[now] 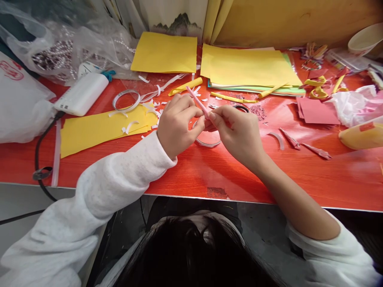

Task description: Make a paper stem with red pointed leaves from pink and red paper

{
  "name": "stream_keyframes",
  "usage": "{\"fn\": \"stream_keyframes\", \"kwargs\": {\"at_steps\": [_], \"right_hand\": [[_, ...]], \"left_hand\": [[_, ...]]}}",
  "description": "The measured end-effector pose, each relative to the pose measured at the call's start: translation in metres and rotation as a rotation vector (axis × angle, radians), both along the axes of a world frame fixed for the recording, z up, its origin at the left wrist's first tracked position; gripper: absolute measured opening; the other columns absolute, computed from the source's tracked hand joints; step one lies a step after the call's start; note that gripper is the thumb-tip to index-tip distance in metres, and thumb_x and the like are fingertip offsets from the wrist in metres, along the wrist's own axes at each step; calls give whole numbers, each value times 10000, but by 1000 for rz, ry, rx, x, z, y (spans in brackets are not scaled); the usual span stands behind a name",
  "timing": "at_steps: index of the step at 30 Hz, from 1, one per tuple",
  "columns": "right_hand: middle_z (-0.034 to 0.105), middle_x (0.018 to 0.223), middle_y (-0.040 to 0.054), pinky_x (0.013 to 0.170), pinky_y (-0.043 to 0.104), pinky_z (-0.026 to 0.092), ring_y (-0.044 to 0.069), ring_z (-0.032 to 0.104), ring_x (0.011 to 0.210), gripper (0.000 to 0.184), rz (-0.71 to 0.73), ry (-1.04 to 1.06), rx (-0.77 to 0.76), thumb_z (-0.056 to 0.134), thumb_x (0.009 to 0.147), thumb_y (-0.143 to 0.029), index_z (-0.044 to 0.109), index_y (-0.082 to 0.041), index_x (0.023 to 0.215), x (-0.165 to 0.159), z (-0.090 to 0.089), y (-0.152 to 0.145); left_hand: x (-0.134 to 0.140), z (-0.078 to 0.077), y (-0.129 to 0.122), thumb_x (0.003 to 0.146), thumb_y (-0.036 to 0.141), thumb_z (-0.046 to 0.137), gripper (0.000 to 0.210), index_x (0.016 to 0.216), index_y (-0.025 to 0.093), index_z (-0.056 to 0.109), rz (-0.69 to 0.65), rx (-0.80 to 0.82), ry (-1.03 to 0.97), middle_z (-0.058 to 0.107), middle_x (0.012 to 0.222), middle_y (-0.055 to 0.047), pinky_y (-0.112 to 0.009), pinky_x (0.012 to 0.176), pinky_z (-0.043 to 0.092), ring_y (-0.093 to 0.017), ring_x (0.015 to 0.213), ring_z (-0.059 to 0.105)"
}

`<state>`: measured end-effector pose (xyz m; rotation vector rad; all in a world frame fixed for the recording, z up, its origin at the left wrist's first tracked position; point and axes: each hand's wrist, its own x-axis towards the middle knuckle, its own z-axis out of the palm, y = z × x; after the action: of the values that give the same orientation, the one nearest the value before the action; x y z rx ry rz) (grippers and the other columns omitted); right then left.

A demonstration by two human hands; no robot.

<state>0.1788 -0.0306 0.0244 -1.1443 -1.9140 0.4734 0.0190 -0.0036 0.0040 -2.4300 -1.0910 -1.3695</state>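
Between both hands, above the red table (185, 171), is a thin rolled pink paper strip (197, 100), slanting up to the left. My left hand (179, 123) pinches it with thumb and fingers. My right hand (237, 133) grips its lower end between thumb and forefinger. Under the hands lies a roll of clear tape (208, 143), partly hidden. Behind my right hand shows a dark scissors handle (241, 108); the rest of the scissors is mostly covered. A rolled yellow paper tube (185, 86) rests just beyond my left hand.
Yellow sheets (164, 54) and a stack of coloured paper (248, 69) lie at the back. Left are a white power bank (82, 93) with a cable, another tape roll (126, 99) and plastic bags (20, 99). Right are pink paper pieces (318, 111) and yellow scissors (318, 87).
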Motion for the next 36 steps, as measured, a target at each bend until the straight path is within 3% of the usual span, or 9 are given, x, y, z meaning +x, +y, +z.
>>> {"fn": "stream_keyframes", "kwargs": {"at_steps": [7,13,18,21,26,30,36], "right_hand": [[687,723,13,638,257,484,121,648,675,229,13,-14,6,454,927,-265,586,-172,765,1,1,0],[674,697,10,613,249,474,115,635,645,210,27,-27,28,460,923,-256,562,-172,760,-1,-3,1],[669,706,16,628,264,490,121,641,659,240,25,29,-38,465,922,-329,568,-175,770,-1,-3,1],[665,725,21,642,266,517,121,646,677,293,86,152,-151,467,901,-433,584,-186,795,1,0,2],[646,716,20,609,243,524,100,624,630,334,164,290,-280,481,866,-500,599,-193,810,4,5,5],[616,677,2,551,222,479,78,583,569,328,135,270,-260,492,865,-491,586,-186,790,4,6,6],[586,647,-13,536,229,420,71,536,539,304,31,118,-116,465,905,-434,567,-181,770,4,1,6]], "left_hand": [[0,5,-5,874,338,495,203,744,210,583,6,-155,23,602,793,-55,-414,760,439,-221,835,550],[-1,0,-1,844,272,531,176,679,213,541,-7,-45,12,565,729,-39,-368,678,417,-190,755,509],[1,-2,2,829,256,549,164,671,214,544,-31,-62,-32,548,721,-39,-378,702,409,-190,746,493],[2,3,0,817,230,560,129,692,205,579,-26,-178,-96,562,736,-34,-378,756,421,-187,776,513],[1,19,-5,816,243,580,88,769,206,645,-118,-544,-319,639,825,-24,-317,745,455,-162,823,575],[0,23,-4,777,224,632,45,755,191,652,-185,-709,-471,659,797,0,-302,735,476,-147,799,604],[2,23,-4,739,168,650,25,714,167,649,-146,-760,-491,645,732,11,-299,724,480,-133,741,599]]}}
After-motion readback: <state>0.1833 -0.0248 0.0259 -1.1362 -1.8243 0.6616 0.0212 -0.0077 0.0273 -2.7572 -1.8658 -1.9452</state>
